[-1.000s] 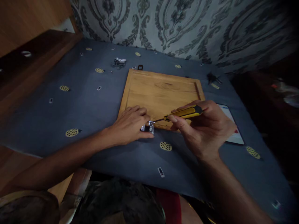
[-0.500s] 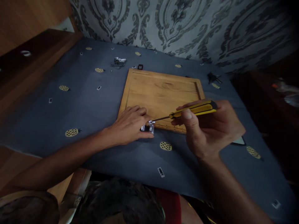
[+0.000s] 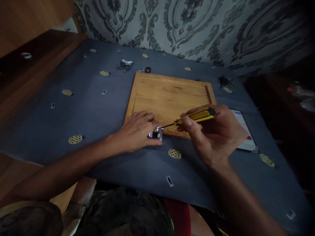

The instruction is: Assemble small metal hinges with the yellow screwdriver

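My left hand point(image 3: 137, 131) rests on the near left corner of a wooden board point(image 3: 169, 98), its fingers closed on a small shiny metal fitting point(image 3: 159, 135) at the board's near edge. The fitting's exact kind is hard to make out, as the fingers hide part of it. In my right hand point(image 3: 214, 137) is a screwdriver point(image 3: 195, 116) with a yellow and black handle, gripped between thumb and fingers. Its thin shaft slants down to the left, and the tip meets the top of the fitting. A row of small holes runs along the board's near edge.
The table wears a grey-blue cloth point(image 3: 86, 121) with a pineapple print. Small metal pieces point(image 3: 125, 65) and a black loop-shaped piece point(image 3: 147, 69) lie behind the board. A phone point(image 3: 246, 134) lies right of it, and a dark object point(image 3: 225, 81) farther back.
My right hand and the screwdriver have moved a little left and the handle has shifted in the grip. More of the phone shows now. My left hand stays in place.
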Motion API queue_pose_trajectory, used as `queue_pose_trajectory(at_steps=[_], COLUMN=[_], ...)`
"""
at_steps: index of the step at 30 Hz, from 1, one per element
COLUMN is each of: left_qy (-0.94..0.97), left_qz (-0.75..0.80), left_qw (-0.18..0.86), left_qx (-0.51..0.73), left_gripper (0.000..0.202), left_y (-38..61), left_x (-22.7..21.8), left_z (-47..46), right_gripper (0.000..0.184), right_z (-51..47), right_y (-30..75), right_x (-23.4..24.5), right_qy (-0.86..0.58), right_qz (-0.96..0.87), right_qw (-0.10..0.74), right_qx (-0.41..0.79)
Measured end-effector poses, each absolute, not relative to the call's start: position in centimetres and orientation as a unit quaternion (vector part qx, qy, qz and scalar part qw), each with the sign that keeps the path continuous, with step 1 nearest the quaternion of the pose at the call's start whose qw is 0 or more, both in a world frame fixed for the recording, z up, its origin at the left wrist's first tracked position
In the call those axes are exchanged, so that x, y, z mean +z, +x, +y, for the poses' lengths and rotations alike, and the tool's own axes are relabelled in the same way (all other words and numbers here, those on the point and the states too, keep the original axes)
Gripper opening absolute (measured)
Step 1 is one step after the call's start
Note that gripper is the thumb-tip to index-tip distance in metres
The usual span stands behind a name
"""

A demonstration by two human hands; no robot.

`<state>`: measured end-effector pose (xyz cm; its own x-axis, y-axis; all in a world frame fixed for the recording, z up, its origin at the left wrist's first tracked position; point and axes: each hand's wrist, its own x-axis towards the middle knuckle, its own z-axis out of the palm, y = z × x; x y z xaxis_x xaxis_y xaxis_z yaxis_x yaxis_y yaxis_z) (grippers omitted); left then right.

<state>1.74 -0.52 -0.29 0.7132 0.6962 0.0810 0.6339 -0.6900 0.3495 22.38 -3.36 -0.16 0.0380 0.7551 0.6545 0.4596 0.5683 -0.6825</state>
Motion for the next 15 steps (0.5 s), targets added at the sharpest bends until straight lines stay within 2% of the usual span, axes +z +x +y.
queue_pose_trajectory(at_steps=[9, 15], left_qy=[0.912, 0.912], left_qz=[0.362, 0.366], left_qw=[0.160, 0.162], left_qx=[0.106, 0.089], left_gripper=[0.038, 0.040], left_y=[1.7, 1.7], left_x=[-0.3, -0.1], left_z=[-0.5, -0.5], right_gripper=[0.017, 0.016], right_z=[-3.5, -3.4], right_y=[22.6, 22.6], right_x=[1.7, 1.7], right_qy=[-0.420, -0.409], right_qz=[-0.688, -0.686], right_qw=[0.528, 0.542], right_qx=[0.267, 0.262])
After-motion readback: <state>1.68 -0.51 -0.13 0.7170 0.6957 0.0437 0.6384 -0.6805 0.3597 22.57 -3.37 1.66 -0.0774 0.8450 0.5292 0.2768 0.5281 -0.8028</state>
